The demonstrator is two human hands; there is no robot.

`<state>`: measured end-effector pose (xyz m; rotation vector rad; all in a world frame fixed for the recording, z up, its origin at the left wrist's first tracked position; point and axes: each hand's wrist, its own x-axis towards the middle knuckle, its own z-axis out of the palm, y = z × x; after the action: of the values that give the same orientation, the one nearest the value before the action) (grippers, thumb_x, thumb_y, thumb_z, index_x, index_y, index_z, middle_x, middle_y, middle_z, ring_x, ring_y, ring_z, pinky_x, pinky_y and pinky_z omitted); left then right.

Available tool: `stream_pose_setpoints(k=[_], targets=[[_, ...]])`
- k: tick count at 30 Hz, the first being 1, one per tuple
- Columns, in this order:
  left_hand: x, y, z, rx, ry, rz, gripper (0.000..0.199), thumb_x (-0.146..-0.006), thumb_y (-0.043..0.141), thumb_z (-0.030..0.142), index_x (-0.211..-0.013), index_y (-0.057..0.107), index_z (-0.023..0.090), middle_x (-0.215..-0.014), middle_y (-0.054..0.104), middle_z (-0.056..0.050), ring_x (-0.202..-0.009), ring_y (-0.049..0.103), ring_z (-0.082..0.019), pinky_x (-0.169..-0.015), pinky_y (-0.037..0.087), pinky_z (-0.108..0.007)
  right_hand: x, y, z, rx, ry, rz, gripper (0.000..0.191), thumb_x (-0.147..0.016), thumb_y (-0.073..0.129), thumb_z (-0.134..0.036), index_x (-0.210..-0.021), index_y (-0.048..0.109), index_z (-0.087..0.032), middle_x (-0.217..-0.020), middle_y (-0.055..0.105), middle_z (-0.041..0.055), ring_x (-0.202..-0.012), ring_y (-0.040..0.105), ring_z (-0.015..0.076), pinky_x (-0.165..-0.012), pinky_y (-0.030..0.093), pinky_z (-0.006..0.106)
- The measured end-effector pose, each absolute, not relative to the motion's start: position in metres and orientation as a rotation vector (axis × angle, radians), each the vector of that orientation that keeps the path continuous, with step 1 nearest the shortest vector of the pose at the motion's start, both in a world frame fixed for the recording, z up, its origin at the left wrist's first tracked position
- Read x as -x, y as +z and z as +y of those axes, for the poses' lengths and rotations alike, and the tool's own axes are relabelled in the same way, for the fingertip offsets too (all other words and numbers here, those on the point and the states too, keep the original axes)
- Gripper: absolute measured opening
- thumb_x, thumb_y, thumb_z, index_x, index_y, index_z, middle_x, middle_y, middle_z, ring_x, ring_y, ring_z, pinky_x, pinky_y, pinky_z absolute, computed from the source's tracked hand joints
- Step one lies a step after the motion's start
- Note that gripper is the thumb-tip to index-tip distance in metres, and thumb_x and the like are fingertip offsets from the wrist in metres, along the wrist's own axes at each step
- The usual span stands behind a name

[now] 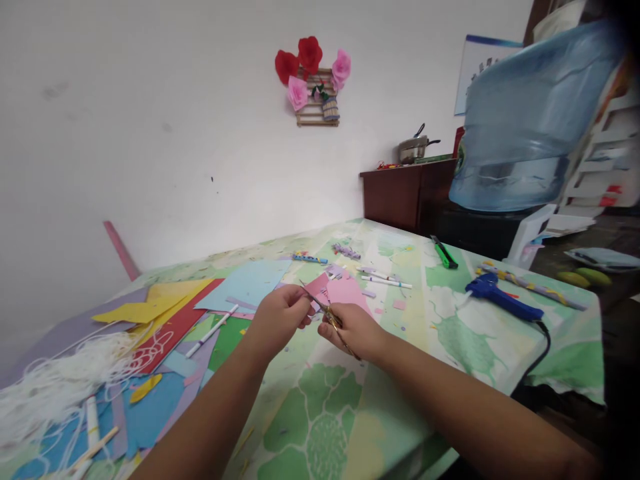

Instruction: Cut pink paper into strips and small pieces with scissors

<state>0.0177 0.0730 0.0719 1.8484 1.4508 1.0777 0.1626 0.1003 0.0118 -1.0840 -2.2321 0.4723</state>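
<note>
My right hand (357, 328) is closed around gold-handled scissors (336, 321), whose blades point up and left toward my other hand. With fingers pinched together, my left hand (284, 316) sits at the blade tips. Whatever it may hold is too small to make out. Just beyond both hands lie pink paper sheets (345, 292) with small cut scraps around them. A light blue sheet (245, 283) is spread to the left of my left hand. White markers or rolled sticks (386, 282) rest past the pink paper.
White yarn (85, 367) lies tangled over coloured paper at the left. At the right are a blue glue gun (505, 298) with a cord, a green utility knife (444, 253) and a wrapped stick (540, 288). A large water bottle (525, 127) stands beyond the table.
</note>
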Motion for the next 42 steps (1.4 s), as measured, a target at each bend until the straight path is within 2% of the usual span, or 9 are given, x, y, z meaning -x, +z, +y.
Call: stream_pose_setpoints(k=[11, 16, 23, 29, 35, 42], targets=[[-0.0173, 0.0698, 0.0736, -1.921, 1.076, 1.494, 0.018, -0.067, 0.04, 0.027, -0.054, 0.049, 0.017, -0.048, 0.05, 0.003, -0.046, 0.047, -0.01, -0.046, 0.035, -0.021, -0.1625, 0.0119, 0.103, 1.066, 0.497, -2.221, 0.038, -0.067, 0.04, -0.053, -0.057, 0.043, -0.017, -0.051, 0.041, -0.003, -0.049, 0.036, 0.008, -0.045, 0.025, 0.019], [-0.019, 0.07, 0.0753, -1.757, 1.19, 1.384, 0.014, -0.065, 0.044, 0.028, -0.063, 0.052, 0.016, -0.052, 0.052, 0.003, -0.047, 0.048, -0.009, -0.046, 0.038, -0.021, -0.1627, 0.01, 0.1049, 1.078, 0.56, -2.179, 0.039, -0.067, 0.04, -0.055, -0.059, 0.044, -0.016, -0.052, 0.042, -0.0025, -0.049, 0.037, 0.0083, -0.044, 0.026, 0.018], [-0.0209, 0.0664, 0.0769, -1.649, 1.249, 1.347, 0.013, -0.063, 0.046, 0.026, -0.061, 0.052, 0.015, -0.053, 0.055, 0.001, -0.047, 0.05, -0.01, -0.048, 0.04, -0.023, -0.1636, 0.008, 0.1045, 1.054, 0.455, -2.192, 0.038, -0.072, 0.033, -0.052, -0.063, 0.043, -0.016, -0.055, 0.042, -0.002, -0.05, 0.036, 0.0079, -0.045, 0.025, 0.018], [-0.0238, 0.0668, 0.0734, -1.773, 1.241, 1.46, 0.012, -0.062, 0.045, 0.024, -0.054, 0.05, 0.016, -0.047, 0.053, 0.003, -0.045, 0.049, -0.01, -0.045, 0.037, -0.021, -0.1647, 0.0116, 0.1009, 1.008, 0.434, -2.221, 0.034, -0.073, 0.033, -0.048, -0.064, 0.043, -0.017, -0.055, 0.044, -0.0019, -0.05, 0.037, 0.008, -0.045, 0.026, 0.018], [-0.0233, 0.0659, 0.0725, -1.838, 1.202, 1.542, 0.013, -0.063, 0.043, 0.025, -0.056, 0.05, 0.017, -0.048, 0.054, 0.003, -0.048, 0.05, -0.011, -0.046, 0.037, -0.021, -0.166, 0.0148, 0.1002, 1.007, 0.41, -2.238, 0.035, -0.073, 0.033, -0.049, -0.064, 0.043, -0.016, -0.056, 0.045, -0.0018, -0.05, 0.038, 0.0078, -0.044, 0.025, 0.018], [-0.0238, 0.0661, 0.0727, -2.003, 1.141, 1.73, 0.015, -0.064, 0.042, 0.026, -0.052, 0.048, 0.018, -0.046, 0.05, 0.005, -0.045, 0.044, -0.009, -0.043, 0.03, -0.02, -0.1655, 0.0116, 0.1029, 1.041, 0.402, -2.231, 0.035, -0.072, 0.034, -0.05, -0.065, 0.043, -0.016, -0.056, 0.045, -0.0018, -0.05, 0.037, 0.0079, -0.045, 0.025, 0.018]])
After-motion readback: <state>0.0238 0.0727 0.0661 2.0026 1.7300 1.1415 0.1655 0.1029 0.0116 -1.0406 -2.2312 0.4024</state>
